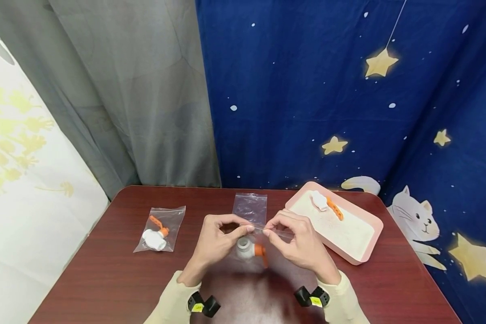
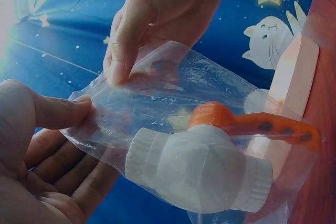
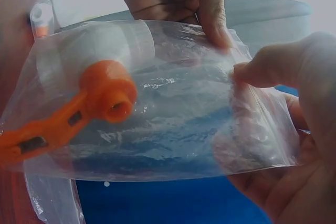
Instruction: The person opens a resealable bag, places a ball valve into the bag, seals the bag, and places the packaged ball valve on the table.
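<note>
A clear zip-top plastic bag hangs between both hands, with a white plastic valve inside it. The valve has an orange handle and ribbed ends. My left hand pinches the bag's top edge between thumb and fingers. Close beside it, my right hand pinches the same edge between thumb and index finger. In the head view the valve shows below the hands, above the tabletop.
Another bagged white-and-orange valve lies on the dark red table at left. Behind the hands lies a flat clear bag. A pink-rimmed tray at right holds one more valve. Curtains stand behind the table.
</note>
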